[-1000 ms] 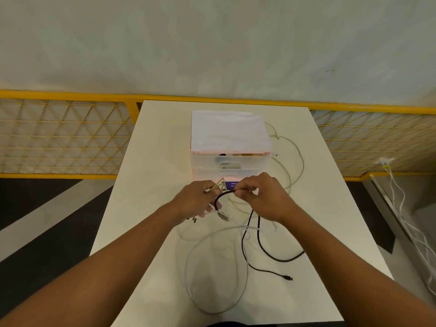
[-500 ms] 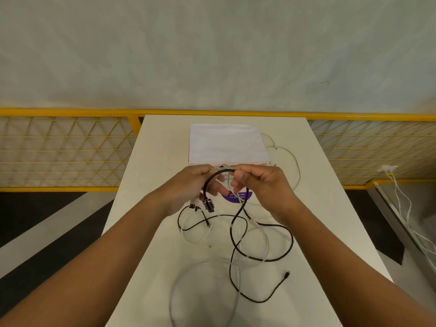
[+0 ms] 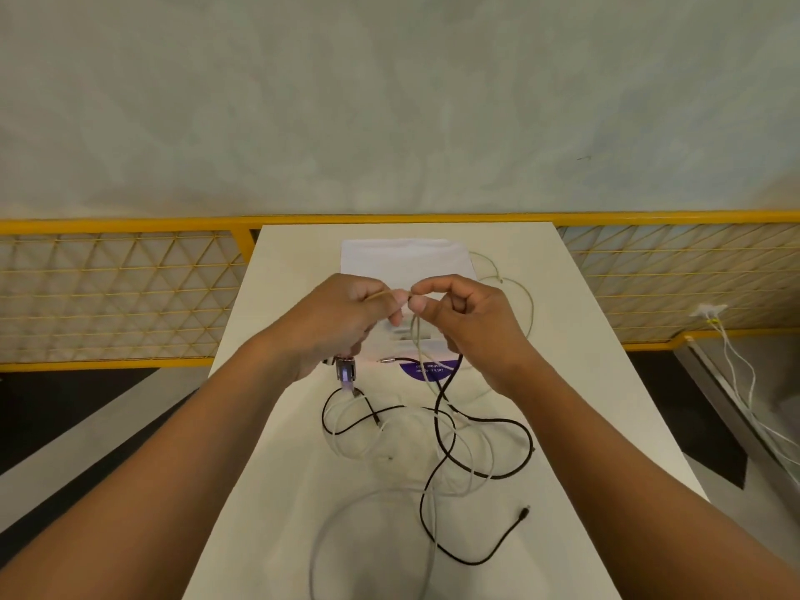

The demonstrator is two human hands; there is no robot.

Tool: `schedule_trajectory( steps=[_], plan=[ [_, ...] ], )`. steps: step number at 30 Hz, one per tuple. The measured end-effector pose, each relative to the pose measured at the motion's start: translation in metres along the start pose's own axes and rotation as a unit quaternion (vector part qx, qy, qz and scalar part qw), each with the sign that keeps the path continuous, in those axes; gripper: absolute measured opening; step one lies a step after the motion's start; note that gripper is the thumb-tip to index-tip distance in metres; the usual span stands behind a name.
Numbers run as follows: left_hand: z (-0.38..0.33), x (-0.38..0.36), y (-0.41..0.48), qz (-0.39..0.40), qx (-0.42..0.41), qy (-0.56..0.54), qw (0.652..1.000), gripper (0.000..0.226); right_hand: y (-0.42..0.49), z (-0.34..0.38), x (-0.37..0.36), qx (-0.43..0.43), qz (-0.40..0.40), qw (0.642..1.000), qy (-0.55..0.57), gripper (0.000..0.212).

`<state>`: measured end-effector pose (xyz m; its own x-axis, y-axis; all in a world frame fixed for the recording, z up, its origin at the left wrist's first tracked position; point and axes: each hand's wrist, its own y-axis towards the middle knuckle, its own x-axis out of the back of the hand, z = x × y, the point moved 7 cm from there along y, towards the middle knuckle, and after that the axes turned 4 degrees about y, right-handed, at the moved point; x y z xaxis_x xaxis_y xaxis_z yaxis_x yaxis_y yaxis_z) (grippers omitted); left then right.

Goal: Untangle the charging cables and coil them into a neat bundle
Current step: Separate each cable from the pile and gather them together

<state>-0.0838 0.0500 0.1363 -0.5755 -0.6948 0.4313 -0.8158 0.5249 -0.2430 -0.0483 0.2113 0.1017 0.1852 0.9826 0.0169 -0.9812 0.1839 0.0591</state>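
The left hand [image 3: 342, 316] is held up above the white worktop [image 3: 281, 469], its fingers [image 3: 368, 288] curled and pinching a pale cable [image 3: 386, 293]; plugs [image 3: 345, 371] dangle beneath it. Just beside it, the right hand [image 3: 472, 324] pinches the same strand between thumb and forefinger. From under that hand a black cable [image 3: 440, 400] drops into loose loops tangled with a white cable [image 3: 346, 506] on the worktop.

I see a white table [image 3: 281, 491]: pale plastic box [image 3: 402, 257] at far middle, beige cable [image 3: 531, 313] curling just right of it, black cable [image 3: 530, 443] and white cable [image 3: 372, 494] looped across each other on the near half.
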Motion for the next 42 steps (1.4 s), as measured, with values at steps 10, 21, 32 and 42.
schedule_trajectory(
  steps=[10, 21, 32, 42],
  plan=[
    [0.001, 0.035, 0.0, -0.091, -0.018, -0.071, 0.993, 0.037, -0.005, -0.045, 0.055, -0.107, -0.078, 0.991, 0.035, 0.022],
    [0.011, 0.046, 0.004, -0.167, -0.046, 0.147, 0.974, 0.035, -0.021, -0.083, 0.08, -0.185, -0.102, 0.961, -0.177, 0.021],
    [0.012, -0.028, 0.009, -0.001, -0.028, 0.133, 0.991, 0.031, -0.008, 0.001, -0.014, -0.045, 0.147, 0.949, -0.274, 0.021],
    [0.01, 0.022, 0.002, -0.149, 0.002, 0.071, 0.986, 0.036, 0.0, 0.01, 0.04, -0.049, 0.002, 0.986, -0.159, 0.021]
  ],
)
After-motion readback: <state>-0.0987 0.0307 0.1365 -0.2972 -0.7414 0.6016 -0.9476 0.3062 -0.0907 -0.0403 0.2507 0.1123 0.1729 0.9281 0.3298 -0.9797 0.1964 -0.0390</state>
